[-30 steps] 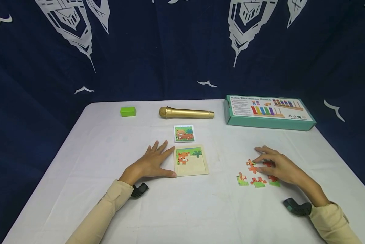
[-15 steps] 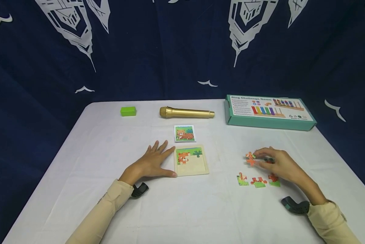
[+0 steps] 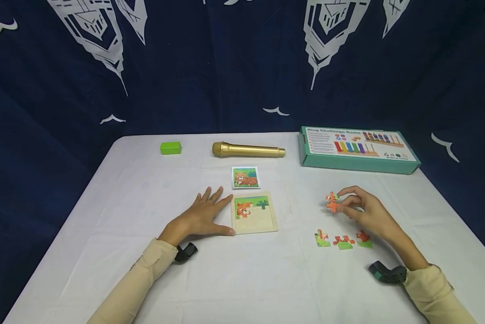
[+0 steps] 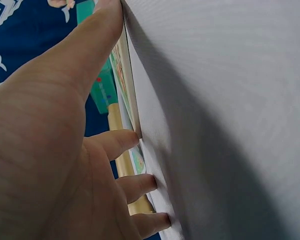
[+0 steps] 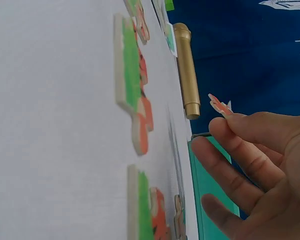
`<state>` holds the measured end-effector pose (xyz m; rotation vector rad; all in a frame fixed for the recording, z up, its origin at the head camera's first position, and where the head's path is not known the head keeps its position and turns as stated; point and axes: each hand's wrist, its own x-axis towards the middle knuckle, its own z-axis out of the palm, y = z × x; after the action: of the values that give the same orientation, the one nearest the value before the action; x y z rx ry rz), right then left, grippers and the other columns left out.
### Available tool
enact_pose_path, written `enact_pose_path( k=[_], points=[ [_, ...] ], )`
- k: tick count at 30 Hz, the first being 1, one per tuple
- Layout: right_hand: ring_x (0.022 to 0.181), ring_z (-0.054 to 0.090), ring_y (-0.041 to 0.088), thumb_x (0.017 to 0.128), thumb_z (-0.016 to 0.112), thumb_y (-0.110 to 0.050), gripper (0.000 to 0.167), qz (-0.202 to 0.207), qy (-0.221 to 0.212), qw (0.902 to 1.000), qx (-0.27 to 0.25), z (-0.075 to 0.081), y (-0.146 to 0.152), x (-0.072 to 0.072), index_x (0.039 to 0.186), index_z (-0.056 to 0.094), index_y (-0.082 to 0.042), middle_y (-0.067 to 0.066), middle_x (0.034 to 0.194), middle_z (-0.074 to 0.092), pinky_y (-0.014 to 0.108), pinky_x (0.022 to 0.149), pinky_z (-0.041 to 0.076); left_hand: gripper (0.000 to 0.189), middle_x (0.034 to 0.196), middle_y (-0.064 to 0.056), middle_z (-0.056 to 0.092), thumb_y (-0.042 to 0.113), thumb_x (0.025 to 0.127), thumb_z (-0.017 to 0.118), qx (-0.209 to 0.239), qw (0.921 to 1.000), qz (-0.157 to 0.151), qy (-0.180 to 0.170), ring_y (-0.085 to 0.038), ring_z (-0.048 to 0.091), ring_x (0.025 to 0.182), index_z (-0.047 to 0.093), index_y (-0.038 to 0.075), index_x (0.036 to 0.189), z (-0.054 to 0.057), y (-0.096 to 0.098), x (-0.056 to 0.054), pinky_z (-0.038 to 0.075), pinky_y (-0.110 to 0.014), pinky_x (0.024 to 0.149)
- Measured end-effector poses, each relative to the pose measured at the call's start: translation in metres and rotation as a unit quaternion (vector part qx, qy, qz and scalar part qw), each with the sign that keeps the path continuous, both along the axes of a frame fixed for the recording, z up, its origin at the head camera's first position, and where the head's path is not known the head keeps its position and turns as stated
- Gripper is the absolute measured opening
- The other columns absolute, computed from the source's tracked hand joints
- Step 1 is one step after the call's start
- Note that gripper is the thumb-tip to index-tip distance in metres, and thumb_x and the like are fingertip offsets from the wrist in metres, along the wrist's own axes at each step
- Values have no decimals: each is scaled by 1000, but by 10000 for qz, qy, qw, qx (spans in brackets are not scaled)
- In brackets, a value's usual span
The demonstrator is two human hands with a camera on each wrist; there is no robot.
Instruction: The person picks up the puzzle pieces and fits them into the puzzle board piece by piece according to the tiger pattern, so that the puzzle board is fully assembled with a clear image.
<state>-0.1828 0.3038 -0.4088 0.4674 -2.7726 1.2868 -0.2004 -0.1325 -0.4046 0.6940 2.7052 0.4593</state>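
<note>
My left hand (image 3: 204, 218) lies spread on the cloth, thumb and index finger touching the left edge of the wooden puzzle board (image 3: 255, 227). Part of a tiger picture fills the board's upper area. Its thumb and straight fingers also show in the left wrist view. My right hand (image 3: 370, 211) pinches an orange puzzle piece (image 3: 332, 202) between thumb and fingers, lifted off the table. Below it lie several loose puzzle pieces (image 3: 343, 242) with orange and green print. Another piece (image 5: 179, 217) appears at the lower edge of the right wrist view, mostly concealed by the hand in the head view.
A tiger picture card (image 3: 245, 177) lies behind the board. Farther back are a green block (image 3: 170, 148), a gold microphone (image 3: 248, 150) and a teal game box (image 3: 360, 164). A dark blue curtain (image 3: 210, 67) hangs behind the white-covered table (image 3: 242, 279).
My right hand has picked the orange puzzle piece up from the group and moved it up and slightly away from the loose pieces. The left hand stays still on the board's edge.
</note>
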Motion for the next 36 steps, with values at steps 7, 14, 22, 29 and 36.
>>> enact_pose_path(
  k=[7, 14, 22, 29, 36],
  points=[
    [67, 55, 7, 91, 64, -4, 35, 431, 146, 9987, -249, 3, -5, -3, 124, 53, -4, 7, 85, 71, 26, 52, 39, 104, 160, -13, 3, 71, 74, 65, -26, 10000, 10, -1, -40, -8, 145, 22, 21, 154, 0, 0, 0, 0, -57, 116],
    [84, 65, 13, 92, 62, -4, 35, 819, -59, 9954, -497, 3, -19, -9, 126, 53, -2, 9, 90, 69, 22, 64, 43, 104, 160, -13, 3, 71, 74, 65, -47, 10000, 2, -14, -40, -9, 145, 22, 21, 154, -1, 0, 0, 0, -57, 116],
    [85, 65, 26, 90, 61, 0, 36, 986, -483, 9917, -671, 7, -46, -18, 125, 53, -4, 11, 91, 67, 22, 70, 49, 104, 160, -13, 3, 71, 73, 65, -35, 10000, 5, -8, -40, -9, 145, 22, 21, 154, -2, 0, 0, 0, -57, 116],
    [84, 64, 25, 89, 62, 2, 36, 1013, -502, 9901, -835, 6, -70, -24, 124, 54, -2, 13, 92, 65, 22, 71, 51, 104, 160, -13, 3, 71, 74, 65, -48, 10000, -4, 3, -40, -8, 145, 22, 21, 154, -2, 0, 1, 0, -57, 116],
    [83, 62, 19, 87, 60, 5, 36, 965, -596, 9880, -1048, 3, -94, -29, 123, 55, 1, 15, 93, 64, 21, 71, 52, 105, 160, -13, 3, 72, 73, 65, -95, 9999, 32, 12, -40, -8, 145, 22, 21, 154, -1, 1, 0, 0, -57, 116]
  ],
)
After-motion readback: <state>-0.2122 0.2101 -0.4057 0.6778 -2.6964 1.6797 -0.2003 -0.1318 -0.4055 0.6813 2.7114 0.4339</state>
